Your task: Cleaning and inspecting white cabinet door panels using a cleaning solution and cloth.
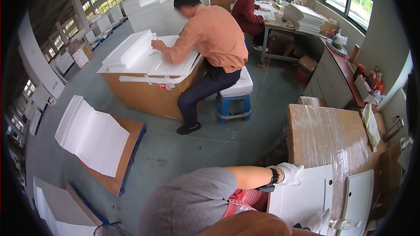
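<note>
A white panel (302,192) with a small dark round hole near its right edge lies on a wrapped cardboard surface before me. My left hand (289,174), in a white knitted glove, rests on the panel's far left corner, its fingers stretched out. Low in the picture, my right hand (317,221) is also gloved and touches the near part of the panel; its fingers look extended, though partly out of sight. Small clear jars (342,224) stand just right of that hand. Beside them lies a second, narrower white panel (358,199) with a hole.
Plastic film covers the large cardboard box (323,137); a pale cloth (371,126) and a metal bottle (393,129) are at its right. Ahead, a person in an orange shirt (214,35) works at a carton table (140,91). A blue stool (234,105) and loaded pallet (109,148) occupy the floor.
</note>
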Available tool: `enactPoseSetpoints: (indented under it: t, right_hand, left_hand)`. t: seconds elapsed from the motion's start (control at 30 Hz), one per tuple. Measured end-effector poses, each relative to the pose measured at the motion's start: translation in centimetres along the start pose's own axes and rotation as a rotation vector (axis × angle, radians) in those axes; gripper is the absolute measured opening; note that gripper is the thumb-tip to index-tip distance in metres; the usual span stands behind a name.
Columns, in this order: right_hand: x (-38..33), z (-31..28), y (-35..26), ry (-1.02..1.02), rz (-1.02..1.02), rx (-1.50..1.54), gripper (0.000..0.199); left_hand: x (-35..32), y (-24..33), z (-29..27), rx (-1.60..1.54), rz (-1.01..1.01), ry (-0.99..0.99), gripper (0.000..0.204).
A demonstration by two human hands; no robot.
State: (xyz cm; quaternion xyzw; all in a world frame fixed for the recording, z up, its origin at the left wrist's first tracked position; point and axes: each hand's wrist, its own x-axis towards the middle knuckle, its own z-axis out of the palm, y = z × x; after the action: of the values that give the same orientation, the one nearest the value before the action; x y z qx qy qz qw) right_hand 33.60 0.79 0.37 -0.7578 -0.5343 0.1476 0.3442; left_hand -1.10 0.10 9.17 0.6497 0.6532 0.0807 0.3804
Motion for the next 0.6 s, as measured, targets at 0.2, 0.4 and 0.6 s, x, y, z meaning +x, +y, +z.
enactPoseSetpoints:
  t: [0.2, 0.4, 0.6]
  right_hand:
    - [-2.4, -12.1, 17.9, 0.122, -0.074, -0.615, 0.052]
    - [-0.1, -4.6, 6.1, -0.143, 0.216, -0.744, 0.049]
    - [-0.3, 3.6, -5.5, -0.152, -0.083, -0.501, 0.046]
  left_hand:
    - [0.0, -0.2, 0.1, -0.013, -0.002, -0.008, 0.088]
    - [1.1, -1.1, 1.1, -0.016, 0.019, 0.049, 0.090]
    - [1.4, -0.7, 1.2, 0.020, 0.003, 0.061, 0.089]
